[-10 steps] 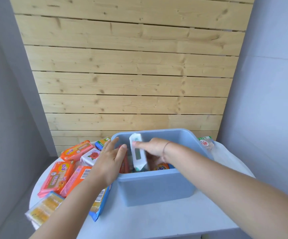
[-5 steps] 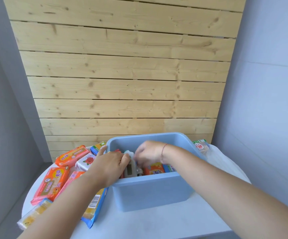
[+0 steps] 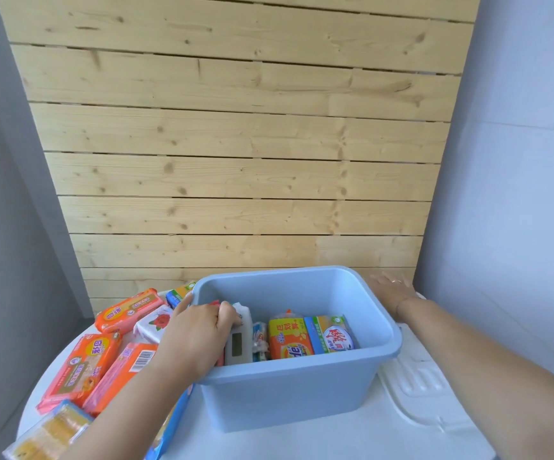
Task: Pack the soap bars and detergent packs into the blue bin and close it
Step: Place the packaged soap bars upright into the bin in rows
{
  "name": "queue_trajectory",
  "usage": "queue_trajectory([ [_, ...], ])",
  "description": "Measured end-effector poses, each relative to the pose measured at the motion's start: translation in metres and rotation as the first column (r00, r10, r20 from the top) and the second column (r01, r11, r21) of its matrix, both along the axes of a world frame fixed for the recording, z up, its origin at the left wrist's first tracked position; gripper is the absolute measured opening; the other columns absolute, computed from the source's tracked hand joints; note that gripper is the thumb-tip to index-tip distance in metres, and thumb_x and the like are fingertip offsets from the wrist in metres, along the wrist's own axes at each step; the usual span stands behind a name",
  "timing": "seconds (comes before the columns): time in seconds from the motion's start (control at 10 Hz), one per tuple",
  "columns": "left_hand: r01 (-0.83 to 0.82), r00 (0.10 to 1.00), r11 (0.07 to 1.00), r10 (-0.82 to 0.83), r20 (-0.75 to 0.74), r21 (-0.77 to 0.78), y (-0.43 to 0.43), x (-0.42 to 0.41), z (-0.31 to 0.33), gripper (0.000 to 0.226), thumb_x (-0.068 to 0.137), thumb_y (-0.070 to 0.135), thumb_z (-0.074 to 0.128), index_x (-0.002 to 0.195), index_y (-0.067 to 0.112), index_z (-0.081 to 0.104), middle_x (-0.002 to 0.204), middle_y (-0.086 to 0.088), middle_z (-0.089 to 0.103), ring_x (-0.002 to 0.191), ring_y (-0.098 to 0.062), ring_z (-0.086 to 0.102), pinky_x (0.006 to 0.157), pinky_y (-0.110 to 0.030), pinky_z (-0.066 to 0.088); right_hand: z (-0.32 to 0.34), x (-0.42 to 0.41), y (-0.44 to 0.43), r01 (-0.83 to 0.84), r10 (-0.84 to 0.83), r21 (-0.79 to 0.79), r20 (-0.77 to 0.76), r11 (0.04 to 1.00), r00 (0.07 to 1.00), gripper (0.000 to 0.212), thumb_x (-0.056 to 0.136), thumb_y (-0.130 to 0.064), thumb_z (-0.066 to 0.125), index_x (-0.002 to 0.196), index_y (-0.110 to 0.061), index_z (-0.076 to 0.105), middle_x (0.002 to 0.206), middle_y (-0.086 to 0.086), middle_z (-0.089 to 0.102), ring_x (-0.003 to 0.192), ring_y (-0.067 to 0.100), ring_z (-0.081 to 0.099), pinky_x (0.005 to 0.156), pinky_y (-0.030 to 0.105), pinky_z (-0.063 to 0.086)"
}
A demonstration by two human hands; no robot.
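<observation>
A round white table (image 3: 302, 439) stands in a corner, with a pale plank wall (image 3: 235, 144) behind and grey walls at either side. Nearest the viewer, at the left edge, lies a clear-wrapped yellow pack (image 3: 50, 433); beyond it, orange detergent soap bars (image 3: 83, 366) and a white rose-printed bar (image 3: 156, 323) remain unpacked beside the bin. A white lid (image 3: 424, 393) lies flat on the table to the right.

The blue bin (image 3: 288, 393) sits centre, open. Inside, standing on edge: a grey-white pack (image 3: 239, 343) at the left, a small clear-wrapped item, an orange-yellow bar (image 3: 288, 340), and a blue-green pack (image 3: 332, 333). The bin's right portion appears vacant.

The left hand (image 3: 199, 336) reaches over the left rim, fingers curled and pressing the grey-white pack. The right hand (image 3: 390, 292) lies behind the bin's far right corner, fingers spread flat; what it touches cannot be told.

Judgement: packing is partly done. Items are best kept upright and pressed leftward, preserving room for the remaining bars, and kept below the rim so the lid seats.
</observation>
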State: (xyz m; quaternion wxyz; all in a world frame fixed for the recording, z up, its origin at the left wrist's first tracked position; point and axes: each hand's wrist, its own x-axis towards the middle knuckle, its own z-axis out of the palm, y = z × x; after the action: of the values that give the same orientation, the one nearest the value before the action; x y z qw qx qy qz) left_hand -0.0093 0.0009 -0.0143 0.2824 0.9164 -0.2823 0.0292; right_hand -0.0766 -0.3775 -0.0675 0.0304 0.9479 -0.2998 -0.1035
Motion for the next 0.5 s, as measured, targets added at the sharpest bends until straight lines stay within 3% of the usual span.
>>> queue_trajectory([
  [0.1, -0.002, 1.000, 1.000, 0.001, 0.020, 0.015, 0.000, 0.001, 0.000, 0.041, 0.099, 0.024, 0.029, 0.086, 0.023, 0.068, 0.084, 0.005, 0.070, 0.074, -0.013, 0.049, 0.104, -0.035, 0.033, -0.025, -0.005, -0.010, -0.020, 0.013, -0.060, -0.107, 0.998, 0.994, 0.070, 0.092, -0.043, 0.039, 0.152, -0.030, 0.005, 0.160, -0.009, 0.010, 0.149, 0.021, 0.007, 0.118, 0.048, 0.009],
  [0.2, 0.014, 0.997, 0.998, -0.018, 0.070, 0.059, 0.000, -0.002, -0.001, 0.040, 0.099, 0.023, 0.030, 0.104, 0.016, 0.070, 0.108, -0.001, 0.072, 0.101, -0.024, 0.058, 0.106, -0.028, 0.025, -0.022, 0.002, -0.013, -0.032, 0.030, -0.038, -0.048, 0.999, 0.998, 0.063, 0.092, -0.039, 0.036, 0.150, -0.030, 0.015, 0.154, -0.006, 0.026, 0.144, 0.022, 0.022, 0.117, 0.048, 0.012],
  [0.3, 0.018, 0.999, 1.000, -0.019, 0.044, 0.010, 0.000, -0.003, 0.002, 0.037, 0.096, 0.034, 0.040, 0.088, 0.013, 0.069, 0.095, -0.012, 0.074, 0.098, -0.031, 0.062, 0.095, -0.039, 0.037, -0.031, 0.003, -0.016, -0.022, 0.018, -0.097, -0.046, 0.995, 0.999, 0.055, 0.093, -0.036, 0.036, 0.147, -0.029, 0.025, 0.149, -0.002, 0.034, 0.139, 0.022, 0.030, 0.117, 0.048, 0.012],
  [0.4, 0.040, 0.996, 0.993, -0.049, 0.075, 0.110, 0.000, 0.000, 0.000, 0.036, 0.098, 0.028, 0.034, 0.094, 0.017, 0.068, 0.103, -0.008, 0.073, 0.103, -0.028, 0.060, 0.101, -0.035, 0.032, -0.032, 0.001, -0.016, -0.004, 0.003, -0.184, -0.008, 0.983, 1.000, 0.050, 0.094, -0.036, 0.033, 0.144, -0.028, 0.031, 0.145, -0.001, 0.042, 0.135, 0.021, 0.038, 0.117, 0.047, 0.010],
  [0.5, 0.087, 0.986, 0.978, -0.111, 0.122, 0.190, 0.002, 0.002, -0.004, 0.041, 0.099, 0.016, 0.026, 0.108, 0.022, 0.065, 0.116, 0.000, 0.070, 0.110, -0.024, 0.057, 0.113, -0.030, 0.018, -0.019, -0.013, -0.009, 0.081, -0.055, -0.199, 0.134, 0.977, 0.989, 0.042, 0.088, -0.027, 0.039, 0.130, -0.026, 0.044, 0.129, 0.000, 0.057, 0.119, 0.021, 0.054, 0.116, 0.044, 0.017],
])
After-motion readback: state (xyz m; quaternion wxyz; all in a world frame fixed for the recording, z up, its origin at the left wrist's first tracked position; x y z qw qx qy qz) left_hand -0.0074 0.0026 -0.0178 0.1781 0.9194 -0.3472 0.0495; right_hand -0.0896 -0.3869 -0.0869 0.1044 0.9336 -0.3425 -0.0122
